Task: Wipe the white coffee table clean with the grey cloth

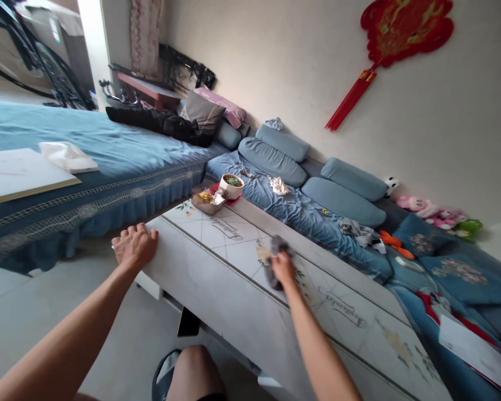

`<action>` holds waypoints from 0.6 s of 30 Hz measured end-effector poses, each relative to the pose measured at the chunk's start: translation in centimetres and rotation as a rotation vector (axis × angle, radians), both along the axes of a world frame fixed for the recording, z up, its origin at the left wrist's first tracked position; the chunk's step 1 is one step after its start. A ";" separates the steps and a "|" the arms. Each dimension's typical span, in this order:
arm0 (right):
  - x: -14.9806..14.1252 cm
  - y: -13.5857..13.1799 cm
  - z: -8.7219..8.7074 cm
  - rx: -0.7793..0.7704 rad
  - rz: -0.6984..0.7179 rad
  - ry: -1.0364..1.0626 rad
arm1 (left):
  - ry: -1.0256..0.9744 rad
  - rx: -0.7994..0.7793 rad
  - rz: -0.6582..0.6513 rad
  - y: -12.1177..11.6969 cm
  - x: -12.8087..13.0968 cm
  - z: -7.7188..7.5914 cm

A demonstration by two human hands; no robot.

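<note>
My right hand (284, 267) is closed on a dark grey cloth (279, 245) and presses it against the top of a white marble-patterned coffee table (217, 270). The cloth is bunched and somewhat blurred. A printed runner (234, 253) with flowers and lettering lies along the table under it. My left hand (136, 245) rests on the table's left corner, fingers laid over the edge, with something small and white just at its outer side that I cannot make out. At the far end stand a translucent brown box (209, 201) with small items in it and a white pot with a succulent (231, 186).
A blue-covered sofa (267, 192) with bolsters runs along the far side, with clothes and plush toys (434, 211) on it. On the left, a blue-covered bed (150, 159) carries a white board (20, 172) and a tissue pack (68, 156). A bicycle (45, 61) stands behind it.
</note>
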State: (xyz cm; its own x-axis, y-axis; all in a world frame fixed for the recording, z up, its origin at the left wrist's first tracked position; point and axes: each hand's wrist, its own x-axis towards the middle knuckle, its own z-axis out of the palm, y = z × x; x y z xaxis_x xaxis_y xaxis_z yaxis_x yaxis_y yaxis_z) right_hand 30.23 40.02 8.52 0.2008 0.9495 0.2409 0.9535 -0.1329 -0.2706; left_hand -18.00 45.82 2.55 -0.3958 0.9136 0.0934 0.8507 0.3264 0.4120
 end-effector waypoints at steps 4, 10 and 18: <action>-16.2 5.6 -5.6 -0.018 0.422 0.008 | -0.021 0.017 -0.050 -0.5 -0.4 0.4; -3.4 3.3 -4.6 0.016 0.291 -0.051 | 0.066 -0.137 0.006 -0.4 -0.3 1.5; 36.2 -19.8 1.6 0.245 -0.473 -0.193 | 0.172 -0.321 0.124 1.0 0.2 0.7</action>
State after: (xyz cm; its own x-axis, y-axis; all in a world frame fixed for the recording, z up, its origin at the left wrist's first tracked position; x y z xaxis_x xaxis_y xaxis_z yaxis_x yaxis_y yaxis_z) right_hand 66.43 20.21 10.09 0.5212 0.6786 0.5175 0.8406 -0.5130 -0.1738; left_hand -17.78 46.83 3.28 -0.5088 0.8532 -0.1148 0.8444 0.5205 0.1268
